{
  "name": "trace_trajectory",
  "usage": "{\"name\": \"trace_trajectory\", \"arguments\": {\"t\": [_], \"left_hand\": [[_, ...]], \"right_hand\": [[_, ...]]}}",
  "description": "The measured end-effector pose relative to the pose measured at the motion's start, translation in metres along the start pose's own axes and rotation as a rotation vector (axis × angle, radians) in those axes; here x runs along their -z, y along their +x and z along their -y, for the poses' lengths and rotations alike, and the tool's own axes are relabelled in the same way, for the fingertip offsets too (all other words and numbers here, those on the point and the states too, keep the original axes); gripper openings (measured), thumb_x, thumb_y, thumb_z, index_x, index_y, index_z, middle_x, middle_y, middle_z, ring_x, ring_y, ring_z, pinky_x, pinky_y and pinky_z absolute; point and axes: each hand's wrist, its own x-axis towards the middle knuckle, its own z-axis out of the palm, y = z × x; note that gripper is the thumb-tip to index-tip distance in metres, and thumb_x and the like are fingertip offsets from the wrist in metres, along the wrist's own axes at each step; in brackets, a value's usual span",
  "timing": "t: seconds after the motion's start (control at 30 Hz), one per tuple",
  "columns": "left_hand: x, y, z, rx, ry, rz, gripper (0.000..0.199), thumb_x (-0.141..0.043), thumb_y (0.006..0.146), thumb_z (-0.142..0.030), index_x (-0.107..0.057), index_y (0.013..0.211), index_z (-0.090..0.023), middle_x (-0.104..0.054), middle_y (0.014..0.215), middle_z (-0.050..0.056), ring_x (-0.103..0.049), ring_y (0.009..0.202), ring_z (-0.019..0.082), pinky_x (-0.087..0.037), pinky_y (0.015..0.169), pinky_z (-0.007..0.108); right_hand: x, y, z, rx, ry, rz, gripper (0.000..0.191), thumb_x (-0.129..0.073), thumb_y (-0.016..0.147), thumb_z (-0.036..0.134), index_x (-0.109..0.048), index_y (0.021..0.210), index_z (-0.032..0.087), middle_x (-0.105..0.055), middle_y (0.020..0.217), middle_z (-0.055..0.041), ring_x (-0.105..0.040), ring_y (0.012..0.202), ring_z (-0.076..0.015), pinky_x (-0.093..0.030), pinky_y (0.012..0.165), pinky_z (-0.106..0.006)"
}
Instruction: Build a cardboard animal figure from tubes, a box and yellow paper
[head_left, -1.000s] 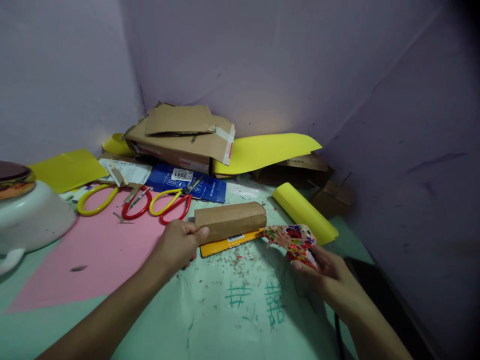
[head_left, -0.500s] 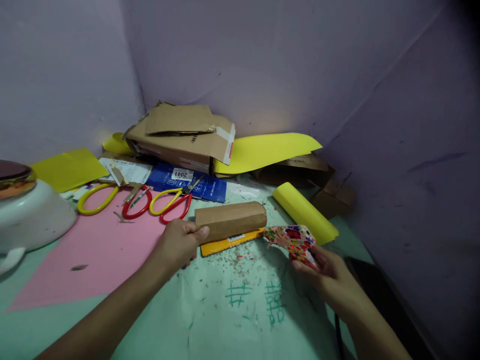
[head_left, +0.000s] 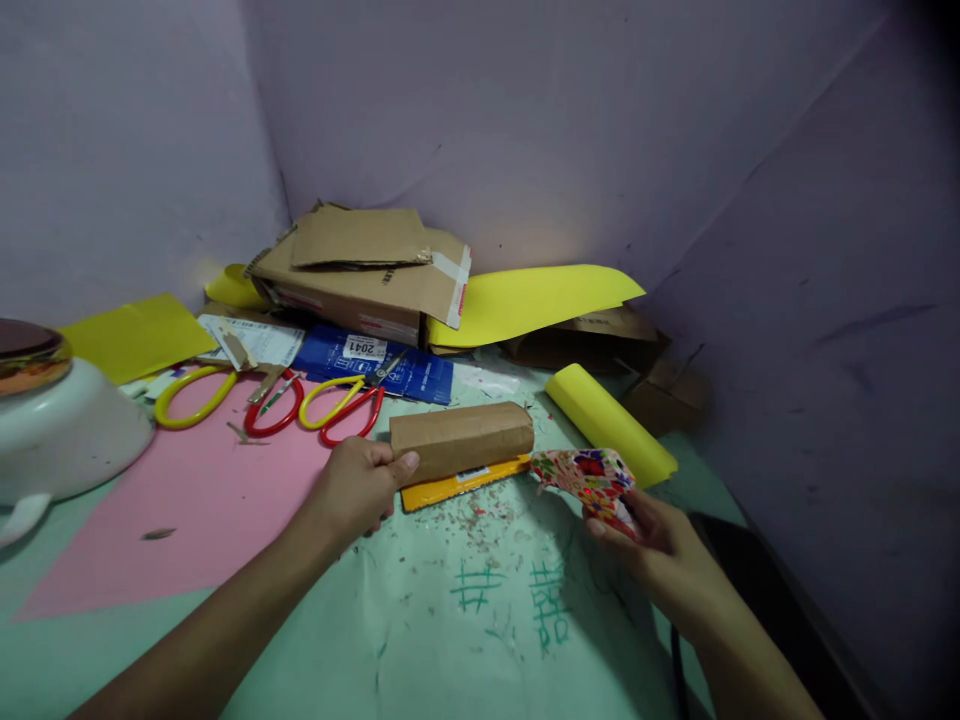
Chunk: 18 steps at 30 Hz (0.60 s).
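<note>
L hand (head_left: 367,490) is gripping brown paper roll (head_left: 461,442) at its L end, thumb pressing on top, fingers curling under, mostly closed. R hand (head_left: 656,540) is closing round the handle of floral glue gun (head_left: 581,475), red light showing; its nozzle is pointing L, nr the roll's R end; can't tell if touching. Roll is lying roughly crosswise at mid-table, w/ orange strip (head_left: 465,484) sticking out along its near side.

Yellow roll (head_left: 611,425) is lying diag. behind the gun. Pink sheet (head_left: 202,510) is covering the L part of green table (head_left: 420,640), w/ 2 pr. red/yellow-handled scissors (head_left: 341,405) resting at its far edge, partly on blue packet (head_left: 375,365). White pot (head_left: 67,430) is sitting far L. Cardboard box (head_left: 360,285) is standing nr the wall, yellow sheet (head_left: 525,300) sticking out R. Scraps are littering the table nr the orange strip; green pen marks are showing closer in.
</note>
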Motion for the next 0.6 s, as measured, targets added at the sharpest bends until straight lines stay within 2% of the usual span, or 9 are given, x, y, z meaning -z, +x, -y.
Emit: {"name": "trace_trajectory", "arguments": {"t": [0.27, 0.6], "left_hand": [[0.001, 0.001, 0.003, 0.013, 0.015, 0.002, 0.045, -0.051, 0.084, -0.029, -0.040, 0.042, -0.019, -0.035, 0.022, -0.008, -0.027, 0.019, 0.006, -0.018, 0.026, 0.017], [0.000, -0.001, 0.001, 0.020, 0.022, 0.006, 0.045, -0.050, 0.085, -0.029, -0.039, 0.042, -0.019, -0.034, 0.021, -0.008, -0.026, 0.018, 0.006, -0.018, 0.026, 0.017]], "right_hand": [[0.001, 0.002, 0.001, -0.031, 0.067, -0.031, 0.022, -0.069, 0.053, 0.029, -0.061, 0.069, 0.017, -0.064, 0.062, -0.0018, -0.063, 0.067, -0.0232, -0.049, 0.058, -0.028], [0.003, 0.002, -0.009, 0.027, 0.035, -0.037, 0.027, -0.067, 0.059, 0.027, -0.066, 0.083, 0.015, -0.071, 0.078, -0.0057, -0.066, 0.080, -0.0264, -0.052, 0.068, -0.030]]}}
